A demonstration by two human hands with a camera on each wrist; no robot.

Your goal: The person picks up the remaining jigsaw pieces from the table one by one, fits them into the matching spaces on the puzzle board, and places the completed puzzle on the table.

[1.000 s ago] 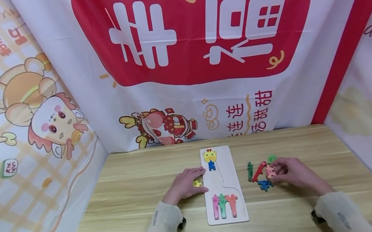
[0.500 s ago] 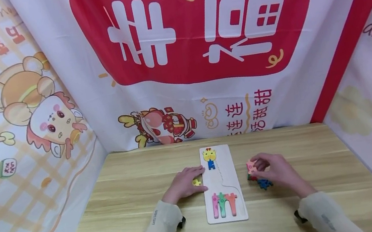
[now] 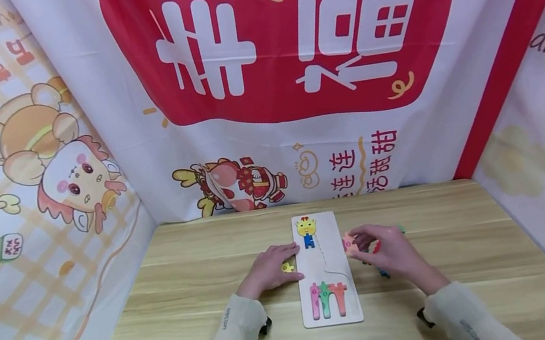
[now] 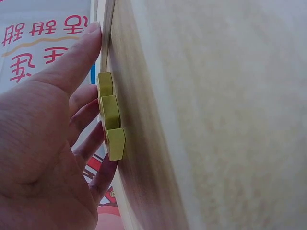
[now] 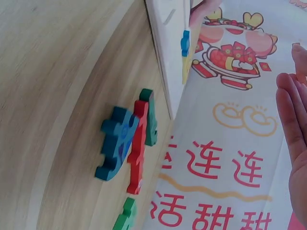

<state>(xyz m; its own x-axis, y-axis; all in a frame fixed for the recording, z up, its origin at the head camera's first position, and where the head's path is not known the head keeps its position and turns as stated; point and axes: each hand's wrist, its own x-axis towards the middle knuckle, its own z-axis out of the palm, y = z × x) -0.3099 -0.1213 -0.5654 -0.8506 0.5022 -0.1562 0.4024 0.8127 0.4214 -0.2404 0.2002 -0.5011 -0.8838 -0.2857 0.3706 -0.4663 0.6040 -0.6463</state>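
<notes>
Pinching a pink piece (image 3: pixel 349 243): right hand (image 3: pixel 389 246); left hand (image 3: pixel 268 268) spread, seemingly touching the board (image 3: pixel 334 252).

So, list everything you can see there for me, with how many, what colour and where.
Table: 1, light wood, lower centre
Puzzle board: 1, white, on table
Giraffe-head piece: 1, yellow, board's far end
Small blue piece: 1, blue, just below giraffe head
Leg pieces: 3, pink, green, orange, board's near end
Yellow piece: 1, yellow, beside board's left edge
Held piece: 1, pinkish orange, by board's right edge
Loose pieces: 4, blue, red, dark green, light green, table right of board
Printed cloths: 3, mostly white, behind and both sides
Sleeves: 2, cream, both forearms
Left hand: 1, at board's left edge
Right hand: 1, pinching the held piece
</notes>
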